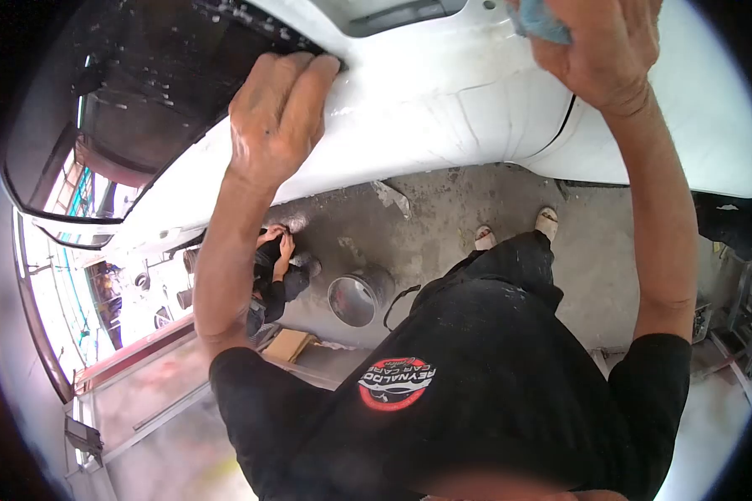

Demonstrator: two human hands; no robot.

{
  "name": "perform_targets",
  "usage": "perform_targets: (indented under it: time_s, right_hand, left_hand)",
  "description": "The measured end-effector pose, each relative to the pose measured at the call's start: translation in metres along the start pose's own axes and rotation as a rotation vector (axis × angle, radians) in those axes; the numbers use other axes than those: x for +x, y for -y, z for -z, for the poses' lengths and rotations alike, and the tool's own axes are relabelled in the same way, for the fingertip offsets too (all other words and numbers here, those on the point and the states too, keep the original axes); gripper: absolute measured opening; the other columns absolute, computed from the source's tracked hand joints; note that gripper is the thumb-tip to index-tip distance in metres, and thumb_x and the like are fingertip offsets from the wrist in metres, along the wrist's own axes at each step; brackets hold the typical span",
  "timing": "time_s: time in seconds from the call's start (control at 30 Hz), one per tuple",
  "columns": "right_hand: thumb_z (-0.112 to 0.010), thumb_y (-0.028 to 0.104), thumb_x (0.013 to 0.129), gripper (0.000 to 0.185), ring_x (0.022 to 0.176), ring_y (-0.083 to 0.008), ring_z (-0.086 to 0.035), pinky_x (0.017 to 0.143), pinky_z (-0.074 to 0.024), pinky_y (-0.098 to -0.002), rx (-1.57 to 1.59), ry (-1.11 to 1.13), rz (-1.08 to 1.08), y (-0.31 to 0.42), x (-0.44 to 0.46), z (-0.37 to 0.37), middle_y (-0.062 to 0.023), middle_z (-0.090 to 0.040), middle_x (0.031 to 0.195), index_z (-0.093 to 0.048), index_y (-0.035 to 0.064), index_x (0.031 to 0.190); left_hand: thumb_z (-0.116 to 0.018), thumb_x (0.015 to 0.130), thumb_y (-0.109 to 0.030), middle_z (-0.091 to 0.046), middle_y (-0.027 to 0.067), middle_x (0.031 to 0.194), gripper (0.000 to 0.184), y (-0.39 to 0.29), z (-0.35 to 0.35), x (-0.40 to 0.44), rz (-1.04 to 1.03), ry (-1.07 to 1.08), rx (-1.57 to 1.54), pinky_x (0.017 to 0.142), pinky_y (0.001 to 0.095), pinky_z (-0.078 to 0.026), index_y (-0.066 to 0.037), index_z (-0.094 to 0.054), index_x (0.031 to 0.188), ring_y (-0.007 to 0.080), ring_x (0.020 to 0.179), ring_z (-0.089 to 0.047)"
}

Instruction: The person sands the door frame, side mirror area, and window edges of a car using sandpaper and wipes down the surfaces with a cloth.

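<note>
A white car body [426, 108] fills the top of the head view, its surface glossy and streaked. My right hand [602, 54] is closed around a light blue cloth [543, 23] at the top right, over the white panel. My left hand [276, 117] lies at the border between the white body and a dark glass panel [142, 71] speckled with white. Its fingers are bent and pressed together, and their tips are hidden, so I cannot see what they grip. A dark seam [556, 134] runs between panels below my right hand.
Behind me on the grey concrete floor [443, 196] stands a round metal bucket [355, 299]. Another person [277, 267] in dark clothes is low down at the left, near a cardboard box [288, 344]. A torn scrap [391, 199] lies by the car.
</note>
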State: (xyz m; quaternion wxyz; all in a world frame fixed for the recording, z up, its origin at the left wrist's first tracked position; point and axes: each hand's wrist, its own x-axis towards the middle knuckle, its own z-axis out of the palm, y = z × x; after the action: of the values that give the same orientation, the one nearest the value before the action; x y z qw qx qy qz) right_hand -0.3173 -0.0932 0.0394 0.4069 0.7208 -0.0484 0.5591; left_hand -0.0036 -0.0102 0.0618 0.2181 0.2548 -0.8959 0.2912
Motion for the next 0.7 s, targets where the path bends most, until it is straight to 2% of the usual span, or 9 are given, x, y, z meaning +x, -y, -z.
perform_targets:
  time_s: [0.1,0.23,0.4,0.5,0.53,0.6,0.63,0.67,0.7]
  right_hand:
    - [-0.079,0.013,0.074,0.048,0.082,-0.0169,-0.056,0.078,-0.0385,-0.0356,-0.003,0.02,0.017,-0.001,-0.003,-0.001,-0.0029,-0.061,0.095,-0.065,0.0142,0.12]
    - [-0.081,0.011,0.071,0.05,0.082,-0.0174,-0.055,0.078,-0.038,-0.0364,0.021,-0.001,-0.165,0.015,0.002,-0.003,-0.0033,-0.06,0.094,-0.065,0.0135,0.118]
    - [-0.079,0.012,0.074,0.048,0.082,-0.0177,-0.055,0.078,-0.0377,-0.037,-0.001,0.092,-0.112,0.005,-0.009,0.001,-0.0037,-0.06,0.094,-0.064,0.0118,0.119]
    - [-0.077,0.013,0.076,0.044,0.083,-0.0179,-0.055,0.078,-0.0374,-0.0369,0.002,0.119,-0.059,0.014,0.017,0.01,-0.0036,-0.062,0.095,-0.065,0.01,0.118]
    - [-0.076,0.014,0.077,0.043,0.083,-0.0179,-0.055,0.079,-0.0374,-0.0369,-0.01,0.027,0.106,-0.003,0.012,-0.002,-0.0035,-0.062,0.095,-0.065,0.0093,0.118]
    - [-0.075,0.013,0.08,0.039,0.084,-0.0187,-0.056,0.079,-0.0389,-0.0371,-0.041,0.079,0.107,-0.01,0.011,0.005,-0.0039,-0.063,0.096,-0.065,0.0074,0.117]
    - [-0.074,0.012,0.083,0.036,0.084,-0.0195,-0.057,0.078,-0.0404,-0.0374,-0.052,0.223,-0.066,0.007,0.025,0.021,-0.0045,-0.064,0.097,-0.065,0.0062,0.117]
    - [-0.073,0.012,0.086,0.033,0.084,-0.0204,-0.057,0.078,-0.0421,-0.0373,-0.032,0.214,-0.167,0.012,0.023,0.02,-0.0054,-0.064,0.098,-0.065,0.0049,0.117]
    - [-0.072,0.011,0.089,0.031,0.084,-0.0213,-0.058,0.077,-0.0438,-0.0372,-0.011,0.202,-0.267,0.017,0.021,0.02,-0.0062,-0.064,0.099,-0.065,0.0036,0.118]
  left_hand:
    - [-0.074,0.073,0.012,-0.069,0.0107,0.088,0.027,-0.018,0.003,-0.005,0.357,-0.163,-0.131,0.061,0.0308,-0.054,0.0,-0.071,0.097,0.0228,0.072,-0.066]
    - [-0.078,0.074,0.011,-0.07,0.011,0.087,0.027,-0.018,0.015,-0.021,0.31,-0.121,-0.102,0.065,0.0307,-0.055,-0.001,-0.072,0.097,0.0233,0.077,-0.068]
    - [-0.07,0.068,0.008,-0.065,0.0095,0.09,0.031,-0.01,0.003,0.002,0.079,0.037,-0.013,0.06,0.0349,-0.053,0.0,-0.071,0.098,0.0254,0.073,-0.061]
    - [-0.07,0.069,0.008,-0.066,0.0098,0.089,0.031,-0.005,-0.002,-0.001,0.034,-0.015,0.004,0.061,0.0346,-0.053,-0.001,-0.071,0.098,0.0255,0.074,-0.061]
    - [-0.072,0.073,0.01,-0.068,0.0096,0.088,0.027,-0.005,-0.004,-0.003,0.091,-0.065,-0.044,0.061,0.0337,-0.054,-0.001,-0.071,0.097,0.024,0.073,-0.063]
    - [-0.073,0.076,0.01,-0.069,0.0096,0.088,0.025,-0.024,-0.001,-0.003,0.309,-0.219,-0.149,0.062,0.0327,-0.054,-0.002,-0.071,0.097,0.0231,0.072,-0.064]
    - [-0.073,0.077,0.011,-0.07,0.0095,0.088,0.024,-0.034,0.0,0.0,0.418,-0.292,-0.209,0.063,0.0322,-0.054,-0.002,-0.071,0.097,0.0227,0.072,-0.065]
    - [-0.074,0.079,0.011,-0.072,0.0093,0.089,0.022,-0.04,-0.001,0.005,0.439,-0.282,-0.265,0.063,0.0303,-0.054,-0.002,-0.071,0.096,0.0214,0.072,-0.066]
    - [-0.075,0.082,0.006,-0.072,0.0101,0.091,0.017,-0.047,-0.003,0.013,0.421,-0.188,-0.273,0.073,0.0312,-0.055,0.0,-0.071,0.097,0.0217,0.083,-0.07]
